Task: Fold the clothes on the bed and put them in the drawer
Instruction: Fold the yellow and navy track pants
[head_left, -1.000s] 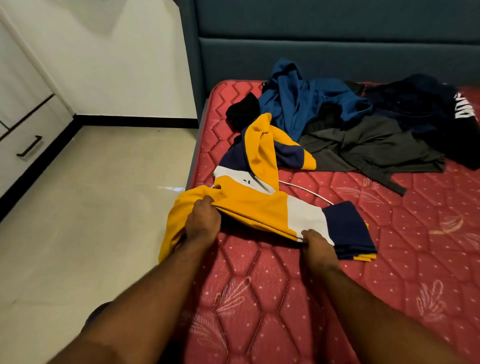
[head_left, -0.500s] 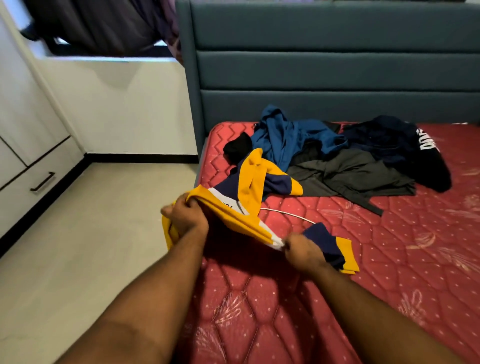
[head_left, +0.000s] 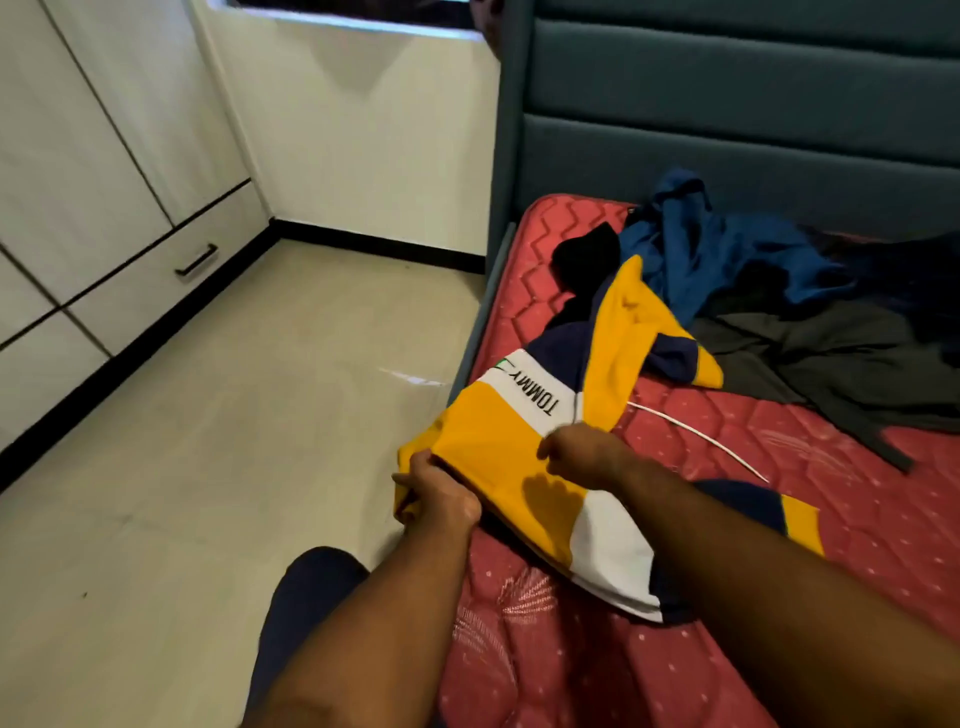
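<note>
A yellow, white and navy hoodie (head_left: 498, 431) with "TOMMY" lettering lies at the left edge of the red mattress (head_left: 857, 493), partly lifted. My left hand (head_left: 439, 499) grips its yellow edge over the bed's side. My right hand (head_left: 582, 452) pinches the cloth near the white stripe, fingers curled. Its hood stretches back toward the pile, and a white drawstring (head_left: 696, 434) trails on the mattress. A white drawer (head_left: 171, 265) with a black handle sits low in the wardrobe at left, closed.
A blue garment (head_left: 727, 249), a grey one (head_left: 810, 358) and dark clothes (head_left: 587, 257) lie heaped near the teal headboard (head_left: 727, 130). Beige floor (head_left: 208, 441) lies between bed and wardrobe. My knee (head_left: 306, 587) shows at the bed's side.
Both hands have pulled the hoodie left and turned it so the lettered front faces up. My right hand moved from the lower hem up onto the white stripe. The view swung left.
</note>
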